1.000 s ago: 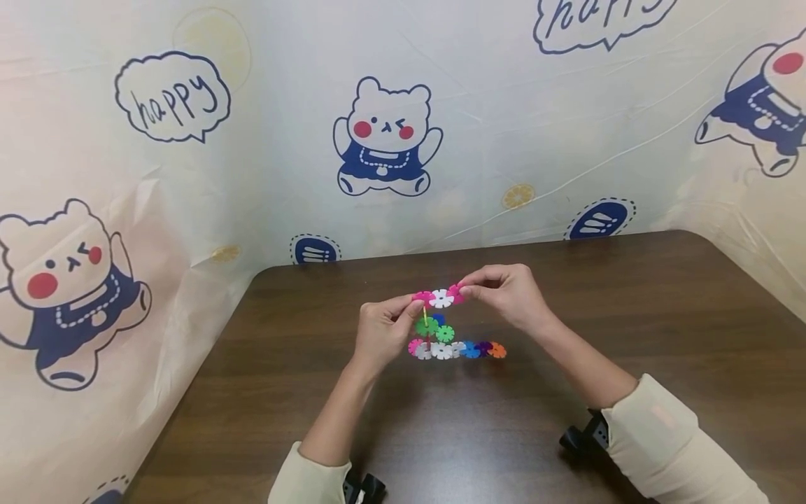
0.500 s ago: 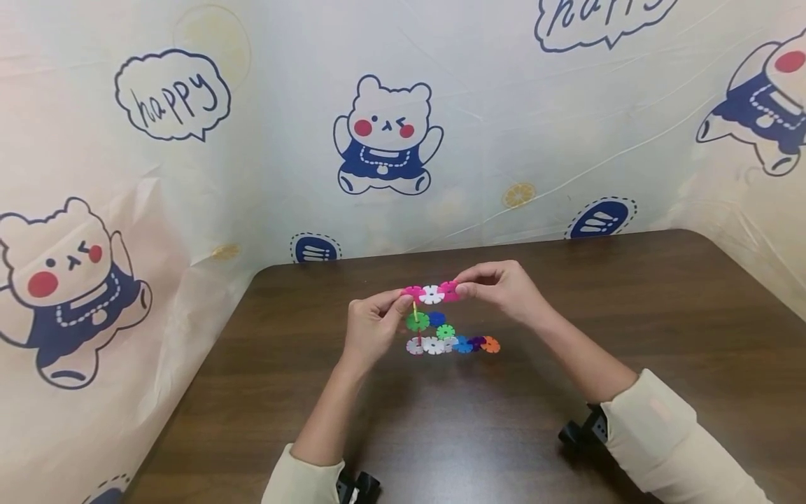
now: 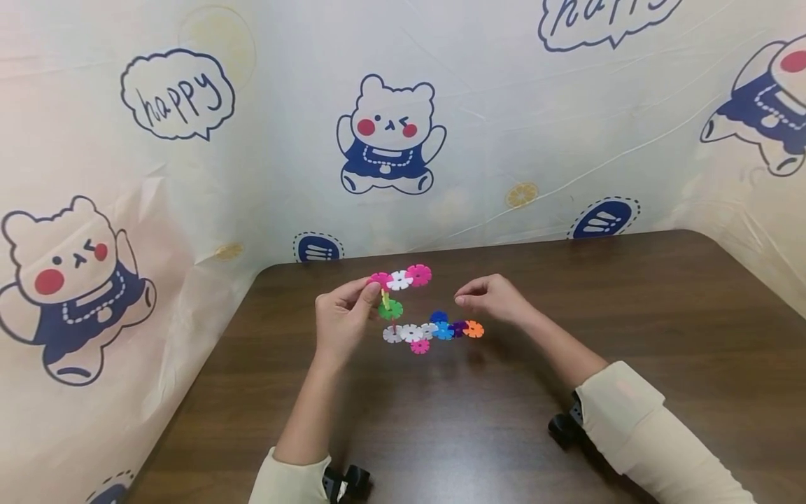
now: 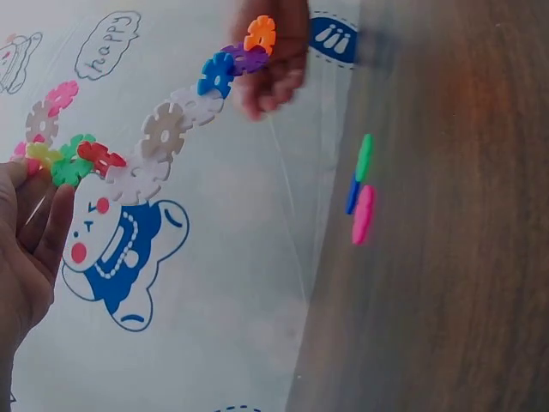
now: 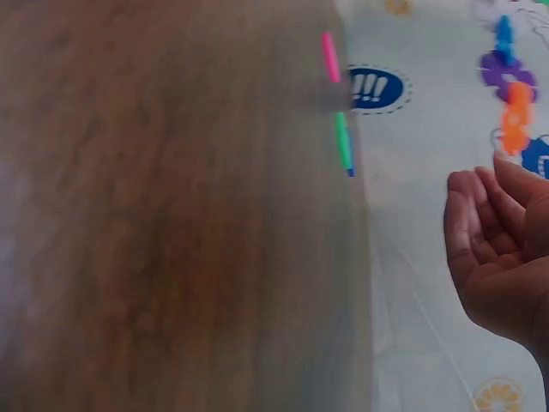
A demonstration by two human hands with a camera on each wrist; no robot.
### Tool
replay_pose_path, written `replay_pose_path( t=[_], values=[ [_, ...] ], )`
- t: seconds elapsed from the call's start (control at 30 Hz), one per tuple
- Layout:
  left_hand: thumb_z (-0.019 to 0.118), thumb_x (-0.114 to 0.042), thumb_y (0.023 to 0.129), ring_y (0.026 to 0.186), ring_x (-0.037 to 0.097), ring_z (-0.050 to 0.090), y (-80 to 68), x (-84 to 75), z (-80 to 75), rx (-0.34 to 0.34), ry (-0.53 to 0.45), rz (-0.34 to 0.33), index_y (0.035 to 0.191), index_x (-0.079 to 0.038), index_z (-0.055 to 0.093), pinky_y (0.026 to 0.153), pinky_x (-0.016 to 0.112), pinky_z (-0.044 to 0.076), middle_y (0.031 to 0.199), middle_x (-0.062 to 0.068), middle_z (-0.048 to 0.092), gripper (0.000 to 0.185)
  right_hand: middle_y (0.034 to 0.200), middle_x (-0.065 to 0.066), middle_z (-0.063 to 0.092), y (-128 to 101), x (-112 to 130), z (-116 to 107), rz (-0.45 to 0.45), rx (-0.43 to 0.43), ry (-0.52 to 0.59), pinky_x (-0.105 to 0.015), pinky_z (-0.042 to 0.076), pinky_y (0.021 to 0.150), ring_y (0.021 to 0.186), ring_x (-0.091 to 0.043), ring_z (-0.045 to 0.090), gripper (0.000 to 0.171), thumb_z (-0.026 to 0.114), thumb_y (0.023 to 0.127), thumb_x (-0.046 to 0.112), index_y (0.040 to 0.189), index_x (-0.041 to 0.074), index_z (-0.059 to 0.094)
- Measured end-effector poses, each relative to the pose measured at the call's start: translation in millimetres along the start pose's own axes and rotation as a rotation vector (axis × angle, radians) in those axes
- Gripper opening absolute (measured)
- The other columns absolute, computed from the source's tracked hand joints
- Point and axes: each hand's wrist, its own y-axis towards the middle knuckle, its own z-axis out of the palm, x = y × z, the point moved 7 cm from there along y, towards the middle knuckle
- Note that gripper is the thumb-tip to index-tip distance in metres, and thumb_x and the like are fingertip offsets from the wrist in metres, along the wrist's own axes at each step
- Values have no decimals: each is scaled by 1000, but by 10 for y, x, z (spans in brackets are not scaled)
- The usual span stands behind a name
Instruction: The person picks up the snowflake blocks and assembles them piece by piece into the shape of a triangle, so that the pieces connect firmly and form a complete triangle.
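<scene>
My left hand [image 3: 343, 318] pinches a pink notched disc [image 3: 380, 281] at one end of a chain of interlocking snowflake discs, held up above the table. From that pink disc, a white disc [image 3: 399, 281] and another pink disc [image 3: 418, 275] run to the right. Below hang a yellow disc [image 4: 43, 154], a green disc [image 3: 391, 309] and a red disc [image 4: 101, 156]. A lower row follows, with white discs [image 3: 412, 333], a light-blue disc [image 3: 443, 330], a purple disc [image 3: 459, 328] and an orange disc [image 3: 474, 329]. My right hand [image 3: 497, 299] holds nothing, fingers loosely bent, near the orange end.
Loose pink [image 4: 364, 215], green [image 4: 365, 157] and blue [image 4: 352, 196] discs lie close together on the brown table [image 3: 504, 434]. In the head view the raised chain covers the green one. A printed bear-pattern sheet [image 3: 478, 140] stands behind the table.
My right hand has let go of the pink disc at the upper row's right end and drawn away. My left hand has carried the chain leftward and slightly up.
</scene>
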Motion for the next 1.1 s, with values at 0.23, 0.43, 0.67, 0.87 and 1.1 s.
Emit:
replay_pose_path(
  t=[0.23, 0.43, 0.67, 0.87, 1.1],
  values=[
    [68, -8, 86, 58, 9, 64, 29, -8, -60, -40, 11, -29, 102, 8, 69, 54, 29, 54, 82, 23, 69, 22, 97, -9, 70, 170, -66, 243, 1, 112, -182, -34, 52, 79, 89, -22, 61, 18, 68, 87, 16, 99, 3, 73],
    [68, -8, 86, 57, 8, 63, 43, -32, -56, -56, 1, -21, 101, 9, 69, 53, 22, 51, 82, 24, 68, 22, 93, -9, 68, 241, -141, 391, 63, 171, -246, -32, 51, 80, 85, -21, 58, 14, 62, 89, 5, 98, 1, 72],
    [68, -7, 86, 56, 8, 63, 58, -47, -12, -33, -11, 18, 99, 9, 69, 52, 25, 52, 78, 23, 68, 21, 86, -8, 63, 386, -328, 519, 77, 216, -346, -32, 51, 76, 80, -22, 57, 23, 79, 77, 15, 95, 3, 69],
    [68, -6, 86, 56, 7, 63, 58, -56, 15, -25, -19, 32, 99, 10, 69, 51, 22, 51, 77, 23, 68, 20, 81, -8, 60, 355, -309, 523, 91, 157, -378, -29, 49, 72, 76, -20, 54, 23, 80, 75, 12, 92, 2, 68],
    [68, -8, 86, 55, 8, 62, 48, -42, 3, -29, 4, 11, 99, 9, 70, 52, 24, 52, 78, 22, 68, 21, 78, -6, 58, 238, -168, 456, 93, 149, -312, -27, 48, 70, 74, -19, 52, 7, 67, 82, -2, 87, 2, 66]
  ],
)
